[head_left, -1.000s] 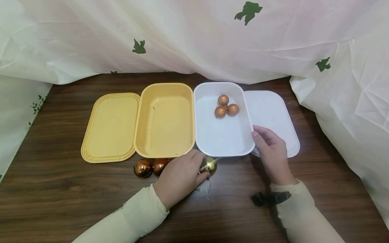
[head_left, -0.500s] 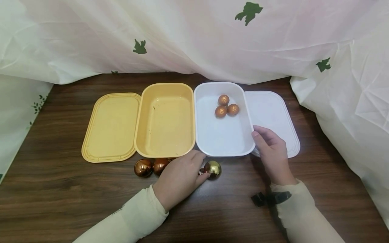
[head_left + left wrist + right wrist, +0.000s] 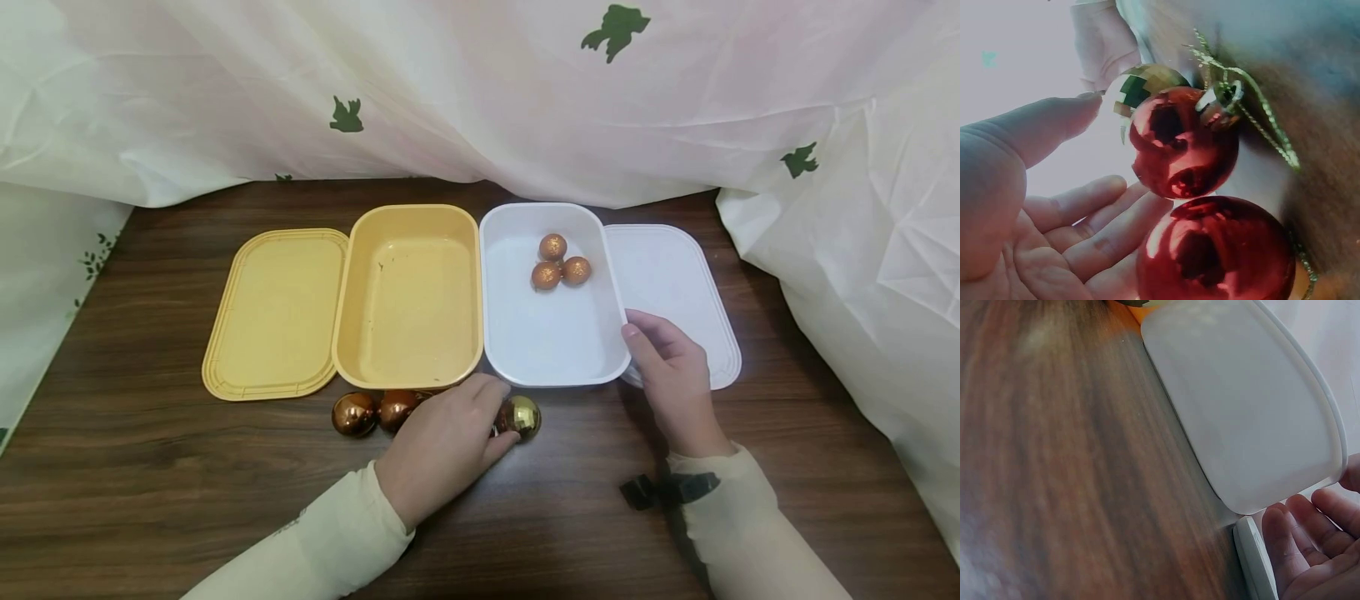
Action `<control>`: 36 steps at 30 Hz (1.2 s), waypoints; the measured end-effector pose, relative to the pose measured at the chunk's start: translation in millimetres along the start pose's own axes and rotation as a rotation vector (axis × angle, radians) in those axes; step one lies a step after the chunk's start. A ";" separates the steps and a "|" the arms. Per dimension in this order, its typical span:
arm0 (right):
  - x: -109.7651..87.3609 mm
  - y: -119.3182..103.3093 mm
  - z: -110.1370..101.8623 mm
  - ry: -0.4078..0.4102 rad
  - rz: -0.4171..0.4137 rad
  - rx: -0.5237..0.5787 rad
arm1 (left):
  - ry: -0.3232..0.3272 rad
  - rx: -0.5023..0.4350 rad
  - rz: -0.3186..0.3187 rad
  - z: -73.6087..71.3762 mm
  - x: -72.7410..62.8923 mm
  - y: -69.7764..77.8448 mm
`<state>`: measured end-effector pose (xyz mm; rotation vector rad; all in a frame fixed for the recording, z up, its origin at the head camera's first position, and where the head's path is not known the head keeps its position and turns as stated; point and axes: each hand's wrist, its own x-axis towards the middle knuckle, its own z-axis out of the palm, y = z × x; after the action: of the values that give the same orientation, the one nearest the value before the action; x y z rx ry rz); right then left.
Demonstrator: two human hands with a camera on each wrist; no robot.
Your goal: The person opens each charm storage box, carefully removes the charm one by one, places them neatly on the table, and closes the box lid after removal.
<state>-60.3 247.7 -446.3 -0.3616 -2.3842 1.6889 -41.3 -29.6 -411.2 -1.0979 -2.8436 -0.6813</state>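
My left hand [image 3: 450, 446] lies palm-in beside the Christmas baubles in front of the containers. In the left wrist view, its thumb tip is right at the mirror-tiled gold bauble [image 3: 1141, 84], and the loosely extended fingers are close to two shiny red-copper baubles [image 3: 1175, 147]. One bauble has a metal cap and gold string. My right hand [image 3: 673, 375] touches the outer side of the white container [image 3: 551, 350], thumb at the rim and fingertips by the wall. Inside that container are three glittery copper baubles [image 3: 552, 247]. In the head view, the left hand hides part of the bauble row.
The yellow container [image 3: 412, 312] adjoins the white one on the left. A yellow lid [image 3: 277, 312] lies beyond it, and a white lid [image 3: 675, 283] lies at the right, partly under my right hand. White cloth [image 3: 465, 92] hangs behind the wooden table [image 3: 540, 533].
The gold bauble has shifted slightly right, then back left beside my left thumb, and its string no longer shows in the head view. My right hand stays at the white container.
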 end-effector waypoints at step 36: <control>1.2 -0.6 -1.3 -0.008 -0.007 -0.042 | 0.120 -0.285 -0.069 -26.9 24.8 -4.4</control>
<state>-61.1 249.1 -445.4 -0.3528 -2.4274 1.6420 -66.5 -27.6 -384.4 -0.9518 -2.7519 -1.1458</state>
